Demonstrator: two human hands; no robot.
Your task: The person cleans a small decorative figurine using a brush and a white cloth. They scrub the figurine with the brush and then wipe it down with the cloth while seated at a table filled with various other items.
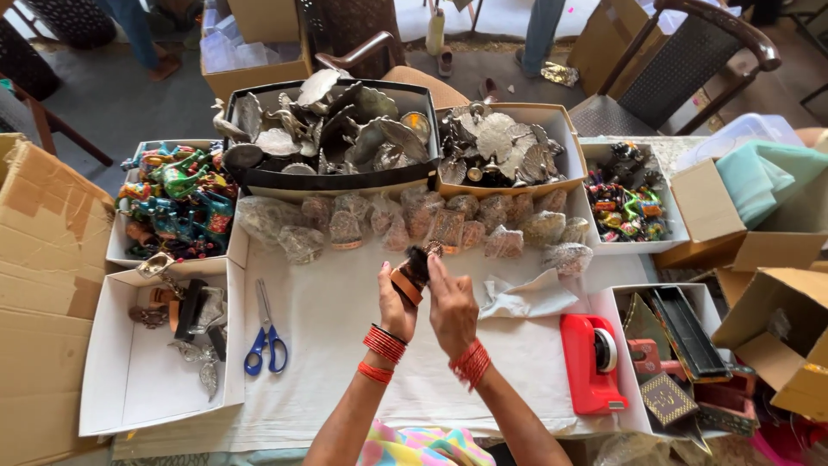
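Hands (427, 302) hold small figurine (414, 269); black tray (345, 179) holds metal birds (336, 125).

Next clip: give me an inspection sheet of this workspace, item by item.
Surface: table under a white cloth, ringed by boxes.
Job's things: small dark and copper ornament held above the cloth by both hands.
Clutter: blue-handled scissors, red tape dispenser, crumpled white paper, row of plastic-wrapped pieces, boxes of silver metal figures, trays of coloured figurines.
Grips: left hand and right hand both closed on the ornament; red bangles on both wrists.
Cables: nothing seen.
Surroundings: cardboard cartons left and right, wooden chair, other people's legs at the far edge.
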